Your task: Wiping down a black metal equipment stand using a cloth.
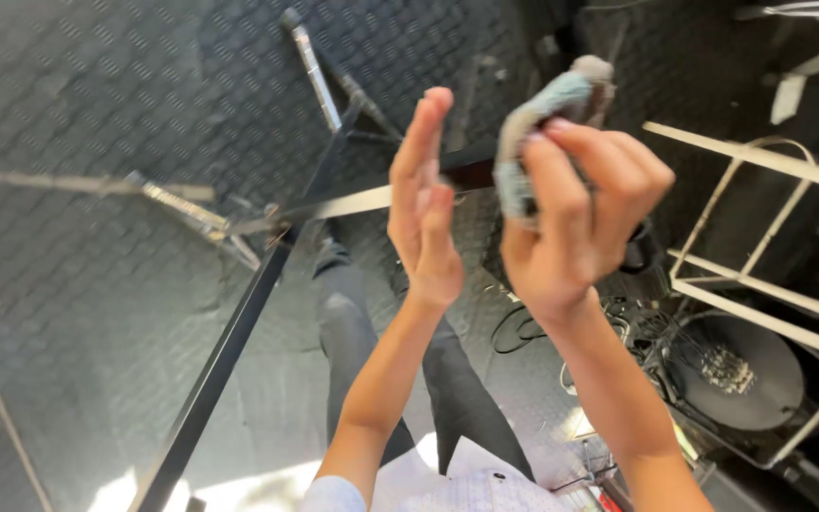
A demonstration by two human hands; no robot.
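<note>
My right hand [575, 213] is raised in front of me and is closed around a crumpled grey-blue cloth [550, 112], which sticks out above the fingers. My left hand [424, 199] is held up just left of it, fingers straight and together, palm turned toward the cloth, holding nothing. The two hands are close but apart. Below them I see my own legs in dark trousers [353, 341].
A black metal bar [229, 351] runs diagonally across the dark chequer-plate floor [97, 85]. Thin metal rods [315, 71] cross behind the hands. At right stands a white wire frame [760, 275] over a black round pan [741, 370] and cables.
</note>
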